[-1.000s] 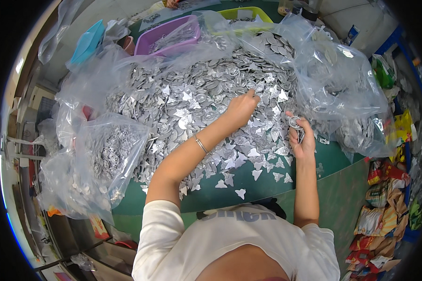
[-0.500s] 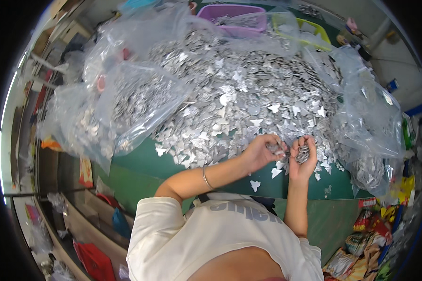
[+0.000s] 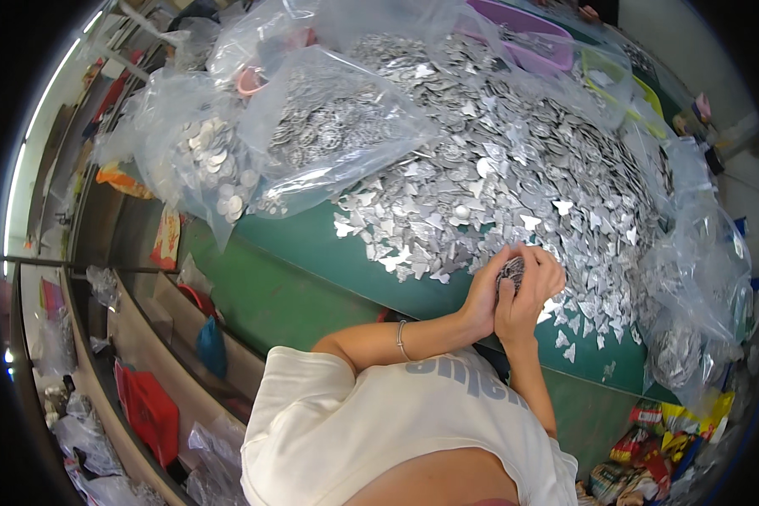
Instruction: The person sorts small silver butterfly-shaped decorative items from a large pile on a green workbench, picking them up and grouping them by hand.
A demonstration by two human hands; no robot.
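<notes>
My left hand and my right hand meet just above the near edge of a green table. Cupped between them is a small bunch of metal pieces, dark grey and silvery, pressed together. Both hands have their fingers curled round it; how the grip is shared is partly hidden. Right beyond my hands spreads a large heap of flat silvery metal pieces, some round, some with pointed lobes. A few loose pieces lie on the green surface beside my right hand.
Clear plastic bags with metal pieces stand at the left and right of the heap. A purple basket and a yellow-green basket sit at the back. Shelves line the left; colourful packets lie lower right.
My hands have come together round the bunch, which my right hand held apart before. The view has turned, so the heap and bags appear shifted to the right.
</notes>
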